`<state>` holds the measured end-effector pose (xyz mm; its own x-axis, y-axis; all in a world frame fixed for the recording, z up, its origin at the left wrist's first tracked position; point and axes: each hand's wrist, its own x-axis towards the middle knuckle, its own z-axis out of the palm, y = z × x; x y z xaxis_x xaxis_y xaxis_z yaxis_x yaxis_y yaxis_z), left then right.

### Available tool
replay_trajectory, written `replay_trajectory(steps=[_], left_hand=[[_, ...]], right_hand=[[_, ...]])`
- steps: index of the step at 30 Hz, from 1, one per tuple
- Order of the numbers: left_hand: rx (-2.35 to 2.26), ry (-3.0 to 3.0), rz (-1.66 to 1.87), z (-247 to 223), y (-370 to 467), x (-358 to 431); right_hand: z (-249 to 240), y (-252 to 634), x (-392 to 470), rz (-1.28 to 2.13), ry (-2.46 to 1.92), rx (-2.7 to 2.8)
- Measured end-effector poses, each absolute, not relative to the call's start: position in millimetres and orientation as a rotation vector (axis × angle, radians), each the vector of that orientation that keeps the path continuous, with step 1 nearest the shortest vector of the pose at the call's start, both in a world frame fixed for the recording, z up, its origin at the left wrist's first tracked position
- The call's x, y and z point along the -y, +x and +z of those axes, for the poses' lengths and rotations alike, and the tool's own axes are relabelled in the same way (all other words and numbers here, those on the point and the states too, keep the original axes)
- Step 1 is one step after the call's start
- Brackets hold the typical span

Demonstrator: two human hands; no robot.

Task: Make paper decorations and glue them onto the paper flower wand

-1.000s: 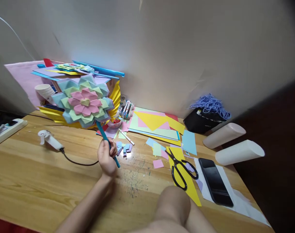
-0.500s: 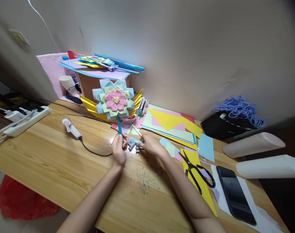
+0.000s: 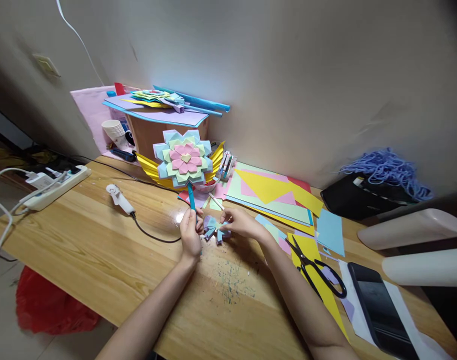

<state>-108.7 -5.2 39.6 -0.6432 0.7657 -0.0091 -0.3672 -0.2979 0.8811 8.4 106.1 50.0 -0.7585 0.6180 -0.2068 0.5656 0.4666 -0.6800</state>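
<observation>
No lettering, number or sign can be read anywhere in view. The black pouch (image 3: 344, 199) seems to bear a small mark on its front, too faint to make out, and any print on the marker pens (image 3: 225, 165) is too small to tell. The flecks (image 3: 230, 284) on the wooden tabletop (image 3: 85, 240) form no legible characters.

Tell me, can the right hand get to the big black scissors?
Probably yes. The scissors lie on yellow paper beside the right forearm, with nothing seen on top. The right hand is at the paper bow, so it would have to draw back.
</observation>
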Motion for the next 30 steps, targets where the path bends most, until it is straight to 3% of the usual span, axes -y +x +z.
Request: replay_trajectory(steps=[5,8,15,21,30], left_hand=[[-1.202,0.533,1.974,37,-107,6],[-1.211,0.545,1.91,37,-99,9],[-1.202,0.725,1.769,26,-75,19],[-1.196,0.686,1.708,16,-62,20],[-1.217,0.709,1.665,21,-58,23]], right_hand=[[99,42,-112,1.661,-0.631,2.403],[123,61,-106,1.763,-0.417,2.315],[137,52,-82,1.619,-0.38,2.3],[134,43,-78,1.301,-0.645,2.227],[127,39,-71,1.192,-0.894,2.098]])
